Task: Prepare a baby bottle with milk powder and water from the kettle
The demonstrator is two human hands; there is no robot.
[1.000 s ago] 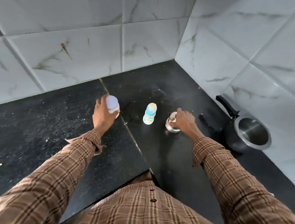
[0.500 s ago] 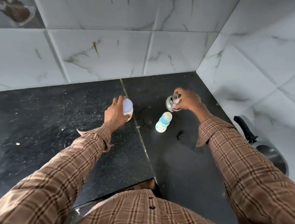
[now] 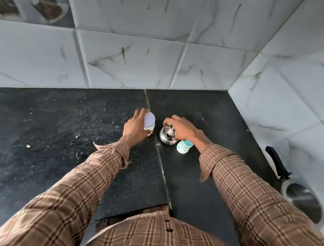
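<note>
The left hand has its fingers curled round one white, lidded plastic container, gripping its side as it stands on the black stone counter, just left of the seam between the two slabs. The right hand reaches over one small steel pot, its fingers bent down round the pot's lid and rim, holding it from above; the pot sits on the counter just right of the seam, close beside the white container but apart from it. One baby bottle, pale with a blue upper part and small printed figures, stands just near-right of the steel pot, partly hidden under the right wrist. Both arms wear brown checked sleeves. Well to the right, at the edge of view, lies one steel pan with a black handle pointing far-left along the wall. Marbled white tiles cover both walls meeting at the far right corner.
</note>
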